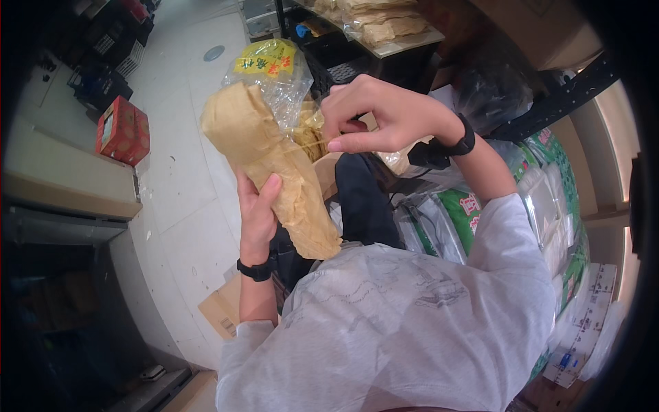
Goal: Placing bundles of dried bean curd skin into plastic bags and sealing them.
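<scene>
My left hand (259,216) grips a long folded bundle of tan, wrinkled dried tofu skin (304,206) from below, thumb across its front. The bundle's top end bulges wider and is folded over; its lower end reaches my shirt. To the right of it, my right hand (378,116) pinches a thin yellow rubber band (309,147) between thumb and fingers. The band is pulled taut from around the bundle's narrow middle towards that hand. Its far side, behind the bundle, is hidden.
A clear plastic bag with a yellow label (267,59) stands beyond the bundle. More tan sheets (386,20) lie stacked on a shelf at the top. Green printed sacks (458,211) are at my right. A red box (123,131) sits on the floor at left, a cardboard piece (222,306) nearer me.
</scene>
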The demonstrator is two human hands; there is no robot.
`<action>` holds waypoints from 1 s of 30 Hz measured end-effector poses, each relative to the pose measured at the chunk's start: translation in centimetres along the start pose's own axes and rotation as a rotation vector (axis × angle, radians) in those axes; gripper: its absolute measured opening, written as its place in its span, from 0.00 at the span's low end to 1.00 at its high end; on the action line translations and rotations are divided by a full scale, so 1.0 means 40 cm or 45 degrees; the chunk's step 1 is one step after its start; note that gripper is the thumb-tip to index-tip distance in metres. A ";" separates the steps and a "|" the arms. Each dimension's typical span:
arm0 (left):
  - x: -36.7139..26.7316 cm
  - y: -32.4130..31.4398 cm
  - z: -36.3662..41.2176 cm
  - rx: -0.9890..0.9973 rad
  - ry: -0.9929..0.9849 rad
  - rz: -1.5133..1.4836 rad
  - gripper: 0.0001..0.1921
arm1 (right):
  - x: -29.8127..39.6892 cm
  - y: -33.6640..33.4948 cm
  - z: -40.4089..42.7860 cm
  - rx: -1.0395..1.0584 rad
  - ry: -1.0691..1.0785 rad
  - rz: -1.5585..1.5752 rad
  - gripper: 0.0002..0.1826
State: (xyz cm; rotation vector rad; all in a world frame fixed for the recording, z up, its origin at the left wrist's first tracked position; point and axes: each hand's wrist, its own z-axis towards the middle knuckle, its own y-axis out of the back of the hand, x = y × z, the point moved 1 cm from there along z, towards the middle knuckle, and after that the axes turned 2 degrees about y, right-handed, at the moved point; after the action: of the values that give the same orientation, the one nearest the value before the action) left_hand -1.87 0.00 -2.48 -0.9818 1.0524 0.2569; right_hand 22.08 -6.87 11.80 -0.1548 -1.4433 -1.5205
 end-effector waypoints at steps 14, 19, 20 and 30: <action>0.034 -0.003 0.002 0.230 0.065 0.679 0.34 | -0.128 0.165 0.108 0.087 -0.311 0.425 0.19; 0.034 -0.052 -0.001 0.500 0.047 1.067 0.29 | -0.099 0.063 0.183 0.213 -0.246 0.840 0.16; 0.041 -0.041 -0.005 0.582 -0.099 1.179 0.33 | -0.120 0.047 0.185 0.213 -0.314 0.904 0.16; 0.044 0.054 -0.052 -0.272 -0.172 0.712 0.38 | -0.362 0.020 -0.139 -0.638 -0.793 0.623 0.14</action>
State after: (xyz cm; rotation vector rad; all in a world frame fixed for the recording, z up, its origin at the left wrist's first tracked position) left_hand -3.53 -0.84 -5.40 -0.8267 1.1745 0.8980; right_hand 32.71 -3.30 1.05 -1.2814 -1.3025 -1.4384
